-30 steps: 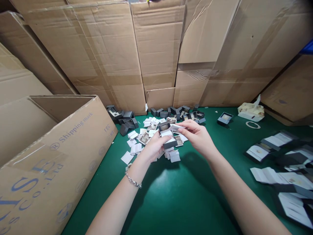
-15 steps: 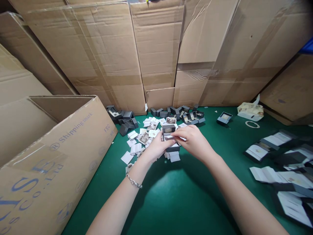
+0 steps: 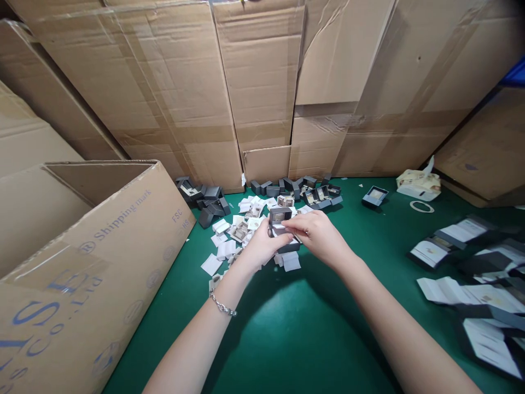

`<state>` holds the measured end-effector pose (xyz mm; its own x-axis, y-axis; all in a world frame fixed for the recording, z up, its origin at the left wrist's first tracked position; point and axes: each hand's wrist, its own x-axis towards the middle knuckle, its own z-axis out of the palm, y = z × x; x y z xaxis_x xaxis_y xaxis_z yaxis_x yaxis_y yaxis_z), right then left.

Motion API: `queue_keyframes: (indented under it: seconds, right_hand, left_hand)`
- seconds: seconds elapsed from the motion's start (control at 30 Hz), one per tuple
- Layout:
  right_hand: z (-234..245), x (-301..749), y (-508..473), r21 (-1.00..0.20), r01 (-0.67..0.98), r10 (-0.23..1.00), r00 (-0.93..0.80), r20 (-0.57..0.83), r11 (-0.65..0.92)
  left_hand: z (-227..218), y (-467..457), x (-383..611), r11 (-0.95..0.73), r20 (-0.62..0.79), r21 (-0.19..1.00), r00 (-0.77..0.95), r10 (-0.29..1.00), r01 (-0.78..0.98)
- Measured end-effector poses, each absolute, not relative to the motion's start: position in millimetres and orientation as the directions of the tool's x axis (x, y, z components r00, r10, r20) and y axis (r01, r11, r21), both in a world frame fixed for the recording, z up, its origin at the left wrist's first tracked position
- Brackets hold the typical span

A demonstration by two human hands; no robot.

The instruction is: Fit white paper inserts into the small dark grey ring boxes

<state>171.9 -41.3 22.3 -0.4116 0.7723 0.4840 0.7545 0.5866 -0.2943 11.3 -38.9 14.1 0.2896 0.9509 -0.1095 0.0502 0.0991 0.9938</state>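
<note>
While the left hand (image 3: 262, 244) is curled around a small dark grey box with a raised hinged lid (image 3: 280, 215), its thumb lies across the front part and its fingers wrap the left side, so the grasp is partly closed and firm on the box. A silver chain bracelet (image 3: 222, 305) circles that wrist. The right hand (image 3: 318, 232) comes in from the other side, palm turned down, with thumb and fingertips drawn close together at the box's opening, next to a white paper-like lining (image 3: 279, 226). Whether those fingertips pinch the lining or merely touch it, I cannot tell, as the fingers cover that spot.

The box is held above the green, smooth worktop (image 3: 279, 328), nearer its far edge, over a loose heap of folded white papers and pale inserts (image 3: 225, 250). Behind the heap, along the far edge, stands a row of dark grey boxes (image 3: 273, 191), some open; another dark cluster (image 3: 213, 201) sits farther left, beside a large brown cardboard carton (image 3: 135, 246). Near the far right corner are a cream tissue pack (image 3: 418, 185) and a thin white ring (image 3: 421, 212). Open dark boxes with white linings (image 3: 429, 253) spread toward the right edge.
</note>
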Motion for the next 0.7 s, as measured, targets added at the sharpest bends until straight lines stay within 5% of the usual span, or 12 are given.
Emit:
queue_keyframes:
  seconds: [0.23, 0.43, 0.7]
  right_hand:
    - [22.6, 167.7, -45.5, -0.221, 0.774, 0.691, -0.348, 0.634, 0.593]
    - [24.9, 167.4, -47.3, -0.117, 0.799, 0.605, -0.340, 0.720, 0.589]
    - [20.2, 170.3, -46.7, -0.126, 0.847, 0.619, -0.267, 0.738, 0.516]
  left_hand:
    - [16.1, -40.8, 12.5, 0.190, -0.158, 0.980, 0.360, 0.919, -0.054]
    - [21.6, -44.2, 13.8, 0.128, -0.108, 0.991, 0.341, 0.934, -0.037]
    - [22.4, -44.8, 14.6, 0.044, -0.053, 0.999, 0.376, 0.925, 0.032]
